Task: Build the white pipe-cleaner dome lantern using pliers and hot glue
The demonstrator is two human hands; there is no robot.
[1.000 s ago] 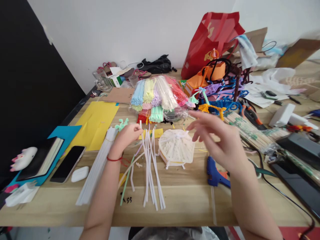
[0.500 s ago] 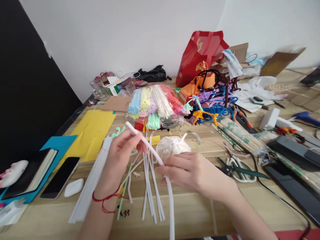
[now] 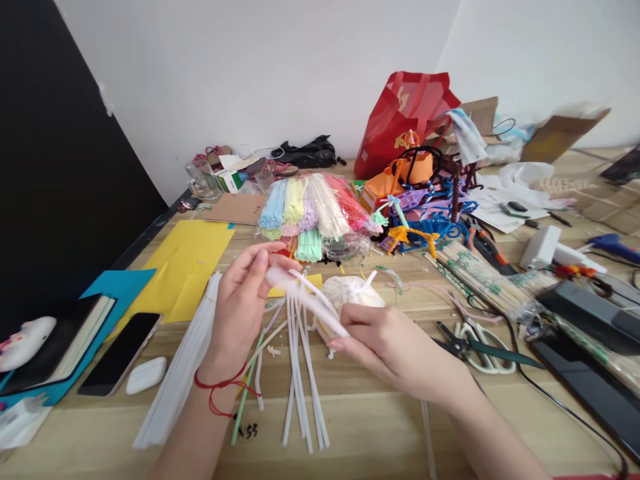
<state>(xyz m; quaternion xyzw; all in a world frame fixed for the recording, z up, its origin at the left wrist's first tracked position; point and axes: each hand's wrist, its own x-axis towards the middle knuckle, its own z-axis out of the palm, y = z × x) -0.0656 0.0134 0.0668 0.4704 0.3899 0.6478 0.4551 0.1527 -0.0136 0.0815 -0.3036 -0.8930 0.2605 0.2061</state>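
A white pipe cleaner (image 3: 320, 305), blurred by motion, runs between my two hands above the table. My left hand (image 3: 243, 290) has its thumb and fingers closed around the upper end. Lower down, the fingers of my right hand (image 3: 390, 343) are wrapped round the strand, which looks bent back on itself. Under the hands lie several loose white pipe cleaners (image 3: 300, 387) and a green one (image 3: 245, 393). Just behind my right hand sits a round white fuzzy piece (image 3: 353, 291) with a short strand sticking up. A thick white bundle of pipe cleaners (image 3: 175, 380) lies left of my left wrist.
Bagged coloured pipe cleaners (image 3: 310, 207) lie at the back, near a red bag (image 3: 405, 120). Scissors (image 3: 493, 350) and pliers (image 3: 487, 247) rest on the right. A phone (image 3: 120, 353), a white earbud case (image 3: 146, 375) and yellow paper (image 3: 187, 267) are on the left.
The pipe cleaner's long end, which hung below my right hand, no longer hangs there; the strand now looks doubled between my hands. My right hand has closed more tightly.
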